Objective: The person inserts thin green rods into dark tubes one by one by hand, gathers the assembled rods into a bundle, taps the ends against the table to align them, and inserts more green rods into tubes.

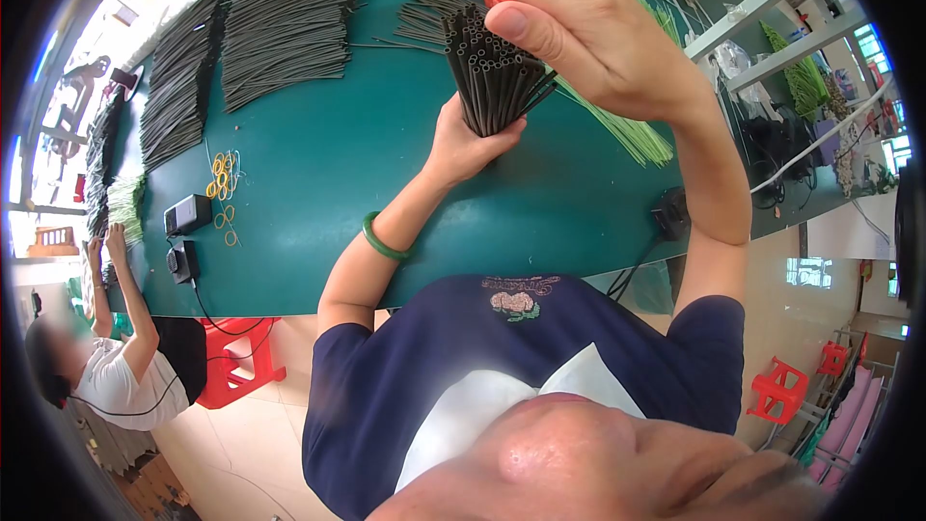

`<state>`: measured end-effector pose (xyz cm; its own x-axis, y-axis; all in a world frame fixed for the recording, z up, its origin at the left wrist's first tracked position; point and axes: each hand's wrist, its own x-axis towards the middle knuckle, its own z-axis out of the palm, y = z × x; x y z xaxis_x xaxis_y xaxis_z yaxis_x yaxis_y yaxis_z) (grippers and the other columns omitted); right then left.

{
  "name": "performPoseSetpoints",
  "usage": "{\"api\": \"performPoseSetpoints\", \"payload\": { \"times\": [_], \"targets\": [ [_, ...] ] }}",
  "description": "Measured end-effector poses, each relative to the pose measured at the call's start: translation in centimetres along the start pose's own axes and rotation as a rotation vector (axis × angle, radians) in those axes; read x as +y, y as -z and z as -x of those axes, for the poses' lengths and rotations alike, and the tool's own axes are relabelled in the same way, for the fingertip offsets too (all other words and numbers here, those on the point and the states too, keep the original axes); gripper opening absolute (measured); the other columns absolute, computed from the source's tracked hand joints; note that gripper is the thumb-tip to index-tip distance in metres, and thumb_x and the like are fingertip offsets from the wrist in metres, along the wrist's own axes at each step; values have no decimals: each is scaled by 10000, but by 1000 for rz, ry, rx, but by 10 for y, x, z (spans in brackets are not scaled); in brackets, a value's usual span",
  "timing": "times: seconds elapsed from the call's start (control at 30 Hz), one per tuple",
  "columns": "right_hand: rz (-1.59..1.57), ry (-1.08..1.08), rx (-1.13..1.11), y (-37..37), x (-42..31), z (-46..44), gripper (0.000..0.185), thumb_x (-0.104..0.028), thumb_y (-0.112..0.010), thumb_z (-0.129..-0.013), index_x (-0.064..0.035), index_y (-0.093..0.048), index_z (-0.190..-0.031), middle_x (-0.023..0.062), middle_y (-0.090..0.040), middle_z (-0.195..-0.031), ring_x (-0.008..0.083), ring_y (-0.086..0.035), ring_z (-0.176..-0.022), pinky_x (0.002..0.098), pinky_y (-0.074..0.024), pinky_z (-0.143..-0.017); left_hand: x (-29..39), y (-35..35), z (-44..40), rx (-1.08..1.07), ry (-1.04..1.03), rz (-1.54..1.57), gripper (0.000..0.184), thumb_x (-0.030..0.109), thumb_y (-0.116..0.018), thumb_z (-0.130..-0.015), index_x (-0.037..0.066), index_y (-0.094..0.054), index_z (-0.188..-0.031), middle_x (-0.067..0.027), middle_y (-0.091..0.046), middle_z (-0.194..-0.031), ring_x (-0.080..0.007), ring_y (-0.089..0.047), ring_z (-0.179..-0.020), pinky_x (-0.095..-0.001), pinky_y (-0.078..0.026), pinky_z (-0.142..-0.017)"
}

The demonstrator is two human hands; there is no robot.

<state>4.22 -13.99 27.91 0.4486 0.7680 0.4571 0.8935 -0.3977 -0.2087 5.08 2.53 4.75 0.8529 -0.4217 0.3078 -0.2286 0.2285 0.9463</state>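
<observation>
My left hand (461,147), below a green bangle (384,236), is wrapped round the lower part of a thick bundle of thin black tubes (487,77). The tubes' hollow ends face up towards me. Beside and above those ends is my right hand (588,34), raised flat with its fingers stretched out and nothing in it. Whether its palm touches the tubes I cannot tell. More loose black tubes (424,17) lie on the green table (318,183) behind the bundle. Light green stems (627,130) lie partly behind my right hand.
Wide rows of black tubes (289,29) cover the table's far left. Yellow rubber bands (224,174), a dark box-shaped device (187,215) and a corded black device (181,260) lie nearer. Another person (125,367) works at the left. A metal frame (772,19) stands at the right.
</observation>
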Motion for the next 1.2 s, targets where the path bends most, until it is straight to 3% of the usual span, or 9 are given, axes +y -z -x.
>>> {"api": "performPoseSetpoints", "payload": {
  "times": [0.1, 0.17, 0.2, 0.33, 0.53, 0.63, 0.73, 0.8, 1.2],
  "targets": [
    [-20, -80, -41, 19, -3, 10, 512, -301, -703, -969, -63, -497, -1373, 154, -435, -1424, 271, -390, -1293, 351, -291, -1088, -7, 2, 0, 14, -4, -10, 337, 72, -810, -819, 20, -622, -1093, -12, -688, -931, -79, -618, -801, -266, -523, -712],
    [74, -162, 295, -12, -15, 19, 191, -136, -845, -848, -27, -729, -954, 52, -657, -967, 130, -607, -770, 261, -501, -707, -8, 0, -1, 42, -16, 6, 310, 76, -810, -821, 24, -627, -1066, -8, -683, -904, -74, -611, -775, -266, -519, -693],
    [96, -209, 303, -15, -19, 21, 201, -214, -847, -828, -56, -729, -871, 31, -683, -883, 186, -691, -884, 318, -549, -756, -7, -1, -1, 56, -20, 14, 297, 78, -809, -823, 25, -629, -1053, -5, -681, -891, -72, -608, -762, -266, -517, -683],
    [-80, -358, 309, -22, -21, 29, 149, -159, -811, -871, -34, -740, -910, 45, -731, -871, 150, -714, -784, 281, -564, -728, -1, -1, 0, 54, -8, -36, 236, 75, -799, -833, 24, -647, -1006, -1, -679, -861, -68, -606, -743, -267, -515, -671],
    [-696, -629, 499, -31, -13, 45, 167, -147, -800, -903, -1, -750, -967, 23, -754, -875, 99, -725, -870, 261, -582, -783, 4, 2, 1, 15, -6, 16, 171, -10, -746, -863, 9, -686, -1022, -28, -705, -927, -123, -663, -843, -294, -539, -767],
    [-592, -643, 478, -30, -11, 47, 170, -147, -806, -894, -12, -748, -980, 31, -759, -870, 108, -733, -852, 264, -583, -787, 8, 0, 2, 0, -4, 95, 190, -18, -741, -872, -1, -676, -1049, -49, -709, -943, -145, -676, -871, -311, -547, -792],
    [-230, -536, 473, -28, -15, 45, 172, -146, -809, -888, -17, -747, -983, 42, -763, -871, 120, -742, -839, 267, -584, -789, 7, -1, 2, -7, 8, 111, 173, -4, -750, -878, -5, -685, -1039, -46, -713, -924, -132, -670, -861, -302, -546, -786],
    [-227, -552, 459, -28, -15, 44, 165, -143, -805, -888, -18, -745, -978, 47, -765, -868, 127, -747, -831, 268, -585, -787, 7, -5, 0, 26, -19, 137, 126, 40, -771, -883, -4, -716, -987, -15, -718, -871, -83, -648, -810, -270, -537, -746],
    [-262, -660, 316, -46, -4, 54, 159, -132, -780, -895, 4, -752, -973, 63, -766, -872, 137, -742, -829, 271, -576, -784, -1, -3, -3, 76, -23, 246, 160, 12, -734, -915, -43, -719, -1064, -71, -757, -947, -136, -712, -889, -297, -571, -806]
  ]
}}
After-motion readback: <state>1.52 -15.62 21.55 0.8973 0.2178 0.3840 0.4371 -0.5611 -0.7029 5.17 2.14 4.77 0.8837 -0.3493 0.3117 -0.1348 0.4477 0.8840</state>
